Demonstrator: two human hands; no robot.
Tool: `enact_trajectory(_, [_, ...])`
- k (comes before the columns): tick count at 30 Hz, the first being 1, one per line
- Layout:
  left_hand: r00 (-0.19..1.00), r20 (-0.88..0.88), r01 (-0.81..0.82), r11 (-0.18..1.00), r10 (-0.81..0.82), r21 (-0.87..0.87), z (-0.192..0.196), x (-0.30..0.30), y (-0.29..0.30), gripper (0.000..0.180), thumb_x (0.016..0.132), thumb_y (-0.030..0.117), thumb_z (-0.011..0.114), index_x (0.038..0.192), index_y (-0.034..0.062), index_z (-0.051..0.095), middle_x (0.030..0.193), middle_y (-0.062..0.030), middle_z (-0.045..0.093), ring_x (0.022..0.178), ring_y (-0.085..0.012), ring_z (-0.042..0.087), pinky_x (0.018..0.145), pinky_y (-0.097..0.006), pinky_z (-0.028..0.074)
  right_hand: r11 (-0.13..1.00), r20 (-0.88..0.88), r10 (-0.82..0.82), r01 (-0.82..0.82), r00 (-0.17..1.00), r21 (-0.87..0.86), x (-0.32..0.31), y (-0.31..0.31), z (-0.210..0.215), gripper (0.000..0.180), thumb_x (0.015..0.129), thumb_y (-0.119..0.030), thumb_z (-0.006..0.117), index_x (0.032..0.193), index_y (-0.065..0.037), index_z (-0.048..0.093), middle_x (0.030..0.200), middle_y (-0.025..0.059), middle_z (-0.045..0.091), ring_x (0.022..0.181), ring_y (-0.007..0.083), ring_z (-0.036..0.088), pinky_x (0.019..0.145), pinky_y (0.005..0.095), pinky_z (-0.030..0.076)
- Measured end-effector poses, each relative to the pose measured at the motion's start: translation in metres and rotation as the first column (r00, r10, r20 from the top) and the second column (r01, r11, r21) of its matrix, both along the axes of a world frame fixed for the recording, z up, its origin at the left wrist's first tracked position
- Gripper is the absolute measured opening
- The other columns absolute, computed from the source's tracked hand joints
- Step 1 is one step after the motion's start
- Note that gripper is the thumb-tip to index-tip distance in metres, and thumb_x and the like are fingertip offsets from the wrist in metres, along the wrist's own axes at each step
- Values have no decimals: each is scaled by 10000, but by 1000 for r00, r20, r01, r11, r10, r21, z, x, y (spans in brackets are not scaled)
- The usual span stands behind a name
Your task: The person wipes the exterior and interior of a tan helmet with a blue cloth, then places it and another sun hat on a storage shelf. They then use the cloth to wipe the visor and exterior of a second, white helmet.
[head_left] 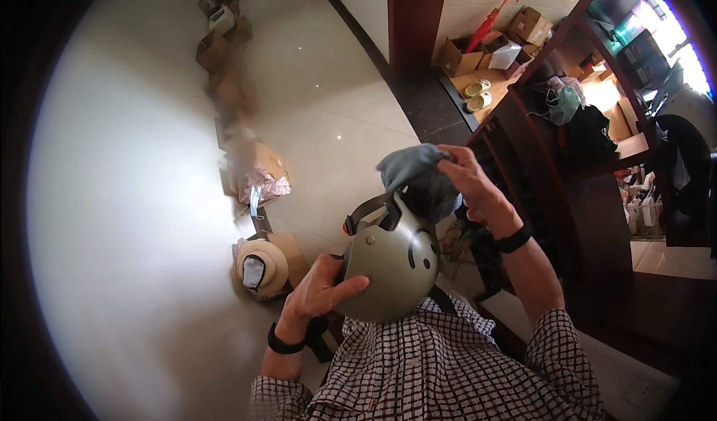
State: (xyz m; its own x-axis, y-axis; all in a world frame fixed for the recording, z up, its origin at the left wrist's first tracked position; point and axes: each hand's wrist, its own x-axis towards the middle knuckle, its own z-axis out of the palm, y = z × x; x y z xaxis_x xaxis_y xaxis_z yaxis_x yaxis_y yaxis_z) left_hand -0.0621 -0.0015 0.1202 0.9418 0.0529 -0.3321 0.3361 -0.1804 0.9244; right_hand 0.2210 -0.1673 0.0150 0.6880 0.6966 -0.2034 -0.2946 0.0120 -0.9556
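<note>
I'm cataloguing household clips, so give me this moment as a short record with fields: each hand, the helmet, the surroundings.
Left hand: holds the helmet by its side
Right hand: grips a grey cloth
Helmet: olive green, dark smiley marking
Beyond left hand: pale brimmed hat
Upper right: red umbrella standing in a cardboard box; yellowish clogs nearby

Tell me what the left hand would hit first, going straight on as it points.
Most likely the olive helmet that the left hand holds; depth beyond it is unclear.
</note>
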Motion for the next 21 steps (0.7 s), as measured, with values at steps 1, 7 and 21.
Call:
enact_trajectory(1, [998,-42,56,994,-52,98,-2,-4,2,298,848,224,626,882,-71,597,684,-75,610,610,-123,516,586,-266,436,994,-95,-23,32,995,100,11,-6,-5,284,812,4,465,1051,72,602,858,58,637,738,111,595,677,232,493])
enact_trajectory(7, [911,93,-335,853,402,-400,-35,-30,13,369,763,236,686,992,-35,586,908,-97,638,785,-158,568,698,-282,450,974,-278,8,55,961,219,30,-25,-7,333,779,51,420,1066,51,587,897,91,645,760,164,639,709,282,539])
enact_trajectory(21, [715,-163,-641,546,679,-539,-54,-14,33,566,900,444,454,1245,-5,471,1097,-154,602,954,-236,612,805,-344,516,949,-398,307,-248,864,194,10,-65,-27,369,709,-53,725,1048,34,609,939,61,652,821,153,622,788,277,505])
